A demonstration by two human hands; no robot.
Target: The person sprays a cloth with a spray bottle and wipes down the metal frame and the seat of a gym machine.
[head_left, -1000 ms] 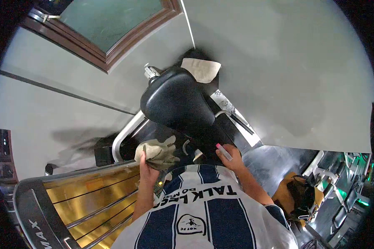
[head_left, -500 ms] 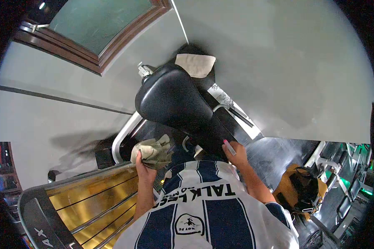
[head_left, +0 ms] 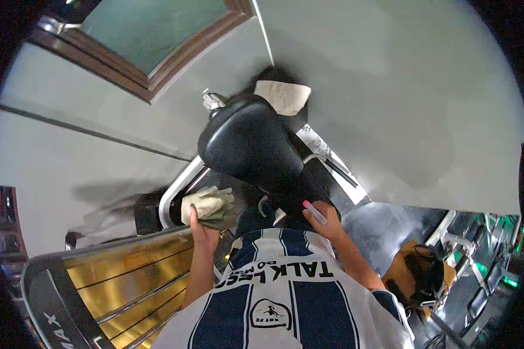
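My left hand grips a crumpled beige cloth, held just left of a black padded seat on a machine. In my right hand is a slim white bottle with a pink cap, close to the seat's lower end. A second folded beige cloth lies on top of the machine behind the seat. A silver bar of the machine curves just beside the cloth.
A gold ribbed panel with a dark frame stands at the lower left. Grey walls meet behind the machine, with a wood-framed window above. A tan bag lies on the dark floor at right, near other metal equipment.
The cloth in my left hand has bunched tighter and shifted slightly left, toward the silver bar. My right hand with the bottle stays near the seat's lower end. The view swayed a little.
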